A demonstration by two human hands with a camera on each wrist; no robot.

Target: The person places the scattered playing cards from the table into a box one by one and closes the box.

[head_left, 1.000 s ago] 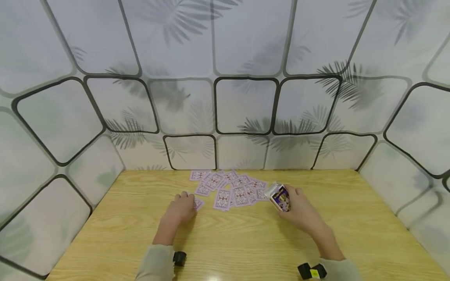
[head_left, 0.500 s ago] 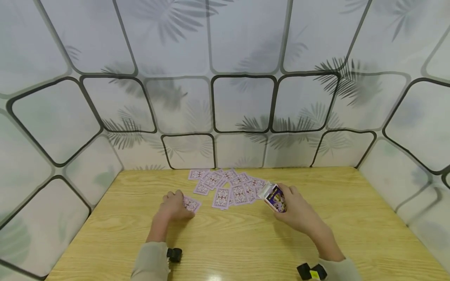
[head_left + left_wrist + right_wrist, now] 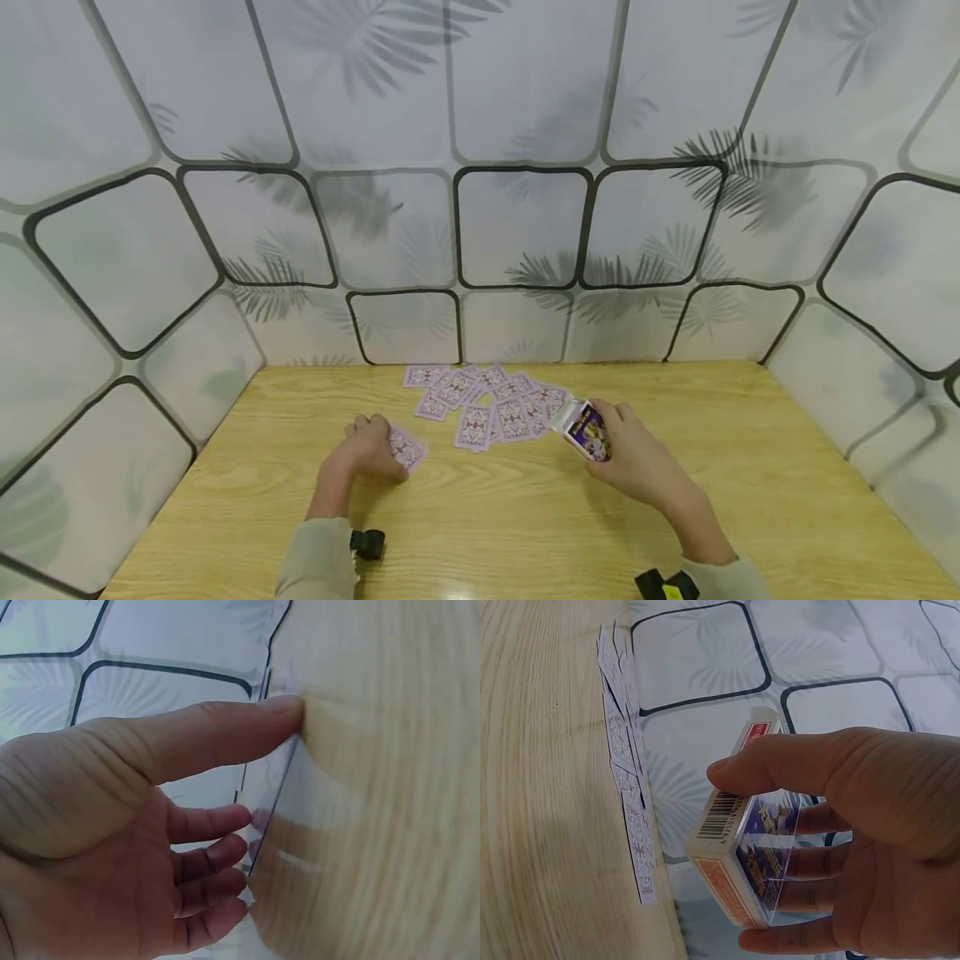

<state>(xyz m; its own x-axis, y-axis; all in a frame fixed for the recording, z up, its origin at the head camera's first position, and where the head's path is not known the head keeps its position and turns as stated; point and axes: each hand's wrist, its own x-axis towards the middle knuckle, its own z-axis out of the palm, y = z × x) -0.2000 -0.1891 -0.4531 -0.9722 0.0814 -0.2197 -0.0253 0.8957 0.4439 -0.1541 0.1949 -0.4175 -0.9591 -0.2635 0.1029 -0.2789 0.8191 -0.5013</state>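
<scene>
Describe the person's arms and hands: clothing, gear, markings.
The left hand and right hand are bare, without gloves. The left sleeve and right sleeve are pale greyish-beige. A small black device shows by each cuff: the left device looks plain, the right device bears a yellow patch.

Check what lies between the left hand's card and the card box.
Head view shows the near edge of the card spread, then bare tabletop toward the held card.

Cards (image 3: 513, 418) block the far middle; nearer table (image 3: 495, 525) is free.
</scene>
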